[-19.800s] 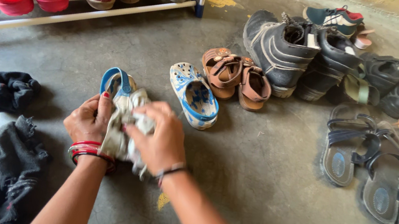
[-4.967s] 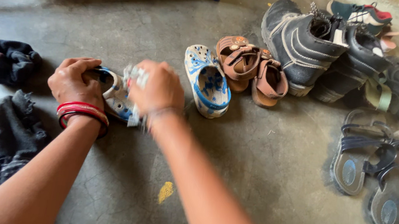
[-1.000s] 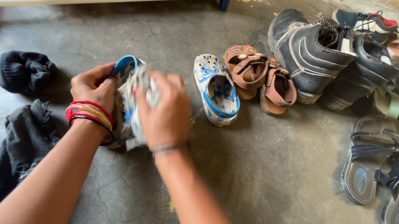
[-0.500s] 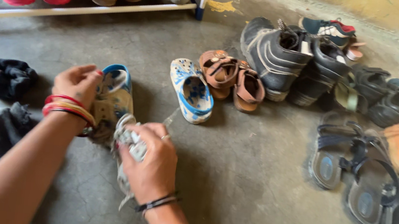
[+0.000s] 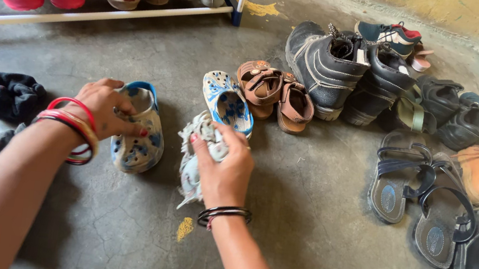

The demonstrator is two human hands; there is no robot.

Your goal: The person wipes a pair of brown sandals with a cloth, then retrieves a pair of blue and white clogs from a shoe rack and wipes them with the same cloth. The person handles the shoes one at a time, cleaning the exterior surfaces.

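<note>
seen from above, a person's left hand grips a small blue and white clog resting on the grey concrete floor. the right hand clutches a crumpled pale rag pressed to the floor just beside that clog. its matching clog lies near, next to brown sandals and black boots.

No packages, labels, signs, screens.
</note>
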